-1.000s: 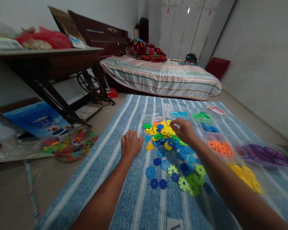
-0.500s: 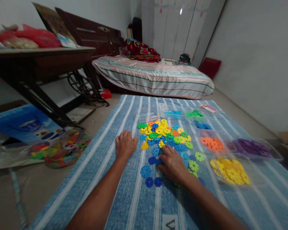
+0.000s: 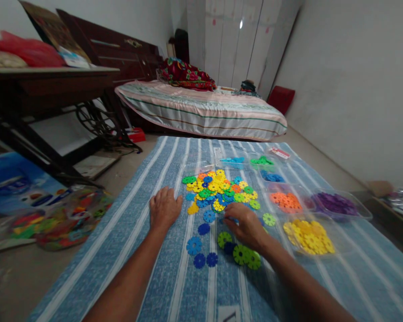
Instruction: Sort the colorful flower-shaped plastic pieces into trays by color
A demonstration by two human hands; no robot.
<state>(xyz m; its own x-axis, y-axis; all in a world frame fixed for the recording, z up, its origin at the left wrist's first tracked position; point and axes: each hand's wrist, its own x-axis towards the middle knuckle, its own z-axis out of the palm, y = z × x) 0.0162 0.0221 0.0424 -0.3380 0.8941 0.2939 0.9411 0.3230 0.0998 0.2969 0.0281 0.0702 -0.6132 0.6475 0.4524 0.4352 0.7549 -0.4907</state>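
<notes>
My left hand [image 3: 165, 208] lies flat on the striped cloth, fingers stretched out and nothing in it. To its right spreads a heap of plastic snowflake discs [image 3: 218, 182] in yellow, green, blue and orange. My right hand [image 3: 244, 223] is at the near edge of the heap, fingers curled in. A blue snowflake disc [image 3: 233, 219] shows between its thumb and fingers, partly hidden. Below that hand are light green snowflake discs [image 3: 241, 254] and a dark blue disc [image 3: 229, 247]. Nearer my left hand lie several loose blue discs [image 3: 194, 245].
Clear trays on the right hold yellow discs [image 3: 309, 236], orange discs [image 3: 285, 202], purple discs [image 3: 336, 203] and blue discs [image 3: 272, 176]. Further back are green pieces [image 3: 262, 160] and light blue pieces [image 3: 233, 162]. A bed [image 3: 204, 112] stands beyond the table.
The view has shifted slightly right. My right hand's fingers have curled in. Light green discs now lie in a row below it, where blue discs and the hand were. My left hand stays flat.
</notes>
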